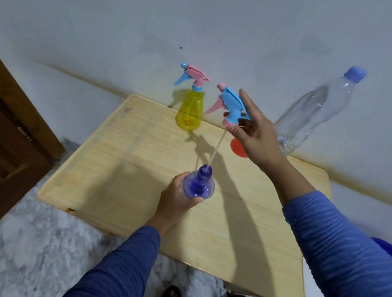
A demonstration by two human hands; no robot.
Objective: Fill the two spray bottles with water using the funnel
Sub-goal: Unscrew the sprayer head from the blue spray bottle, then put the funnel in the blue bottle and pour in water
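Note:
My left hand point(178, 198) grips a blue spray bottle point(198, 186) standing on the wooden table point(126, 158), its neck open. My right hand point(254, 134) holds that bottle's blue and pink trigger head point(230, 104) lifted above it. The head's thin dip tube point(216, 149) slants down, its tip still inside the neck. A yellow spray bottle point(190, 111) with its pink and blue head on stands at the table's far edge. A red-orange funnel point(237, 148) lies on the table, partly hidden behind my right hand. A large clear water bottle point(315, 111) with a blue cap stands at the far right.
The table stands against a white wall. A brown wooden door point(11, 138) is on the left. The floor is grey marble point(30, 253). A blue object point(389, 249) shows at the right edge, beside my right sleeve.

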